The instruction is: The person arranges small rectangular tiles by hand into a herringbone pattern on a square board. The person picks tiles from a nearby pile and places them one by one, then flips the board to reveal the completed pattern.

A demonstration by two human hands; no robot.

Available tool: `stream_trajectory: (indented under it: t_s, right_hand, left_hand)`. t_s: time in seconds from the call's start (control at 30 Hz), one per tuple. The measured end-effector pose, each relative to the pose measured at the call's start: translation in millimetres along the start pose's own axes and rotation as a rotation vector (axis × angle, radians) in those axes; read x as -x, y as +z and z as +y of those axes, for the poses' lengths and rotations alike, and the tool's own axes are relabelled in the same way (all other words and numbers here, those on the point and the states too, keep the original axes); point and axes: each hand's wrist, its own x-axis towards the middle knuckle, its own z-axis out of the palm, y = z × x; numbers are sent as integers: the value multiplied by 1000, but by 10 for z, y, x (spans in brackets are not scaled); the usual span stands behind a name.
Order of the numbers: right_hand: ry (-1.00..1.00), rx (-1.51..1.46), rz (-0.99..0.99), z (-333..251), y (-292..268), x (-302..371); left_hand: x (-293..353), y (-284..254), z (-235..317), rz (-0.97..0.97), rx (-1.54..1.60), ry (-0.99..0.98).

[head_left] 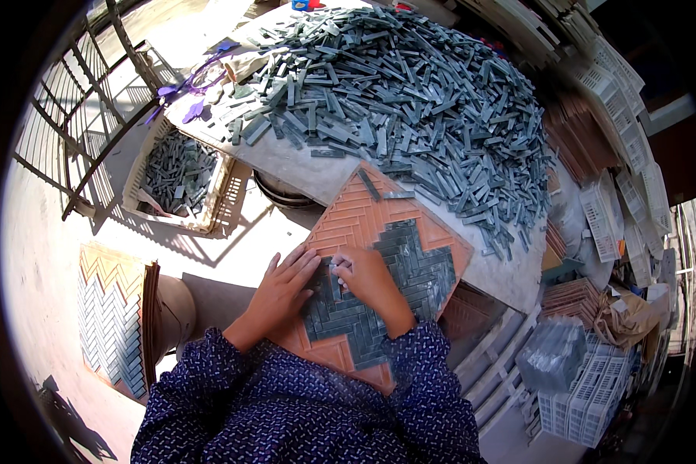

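An orange herringbone-grooved tray point(339, 220) lies before me, turned cornerwise, leaning from the table edge toward my body. Dark grey-green stone strips point(414, 267) fill much of its middle and lower right in a zigzag pattern. Bare grooves show at the upper left and along the rims. My left hand point(284, 288) rests on the tray's left side, fingers stretched out flat. Just right of it, my right hand point(366, 280) is closed in a pinch, fingertips down at the left edge of the laid strips. What the pinch holds is hidden. Two loose strips point(369, 185) lie at the tray's far corner.
A large heap of stone strips point(410, 93) covers the table point(286, 166) beyond the tray. A crate point(223, 203) of strip pieces stands left on the floor. A filled tray point(116, 309) leans beside a bucket point(176, 309). White crates point(584, 394) and stacked orange trays point(571, 300) stand right.
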Motion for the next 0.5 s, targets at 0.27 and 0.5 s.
stream_trajectory:
  t_s: [0.27,0.5]
  right_hand:
    - [-133,261,68,-169,-131,44]
    - [-200,682,643,274,-689,-560]
  left_hand:
    - [-107,55,100,10,-37,52]
    - [-148,63,233,-86,-149,33]
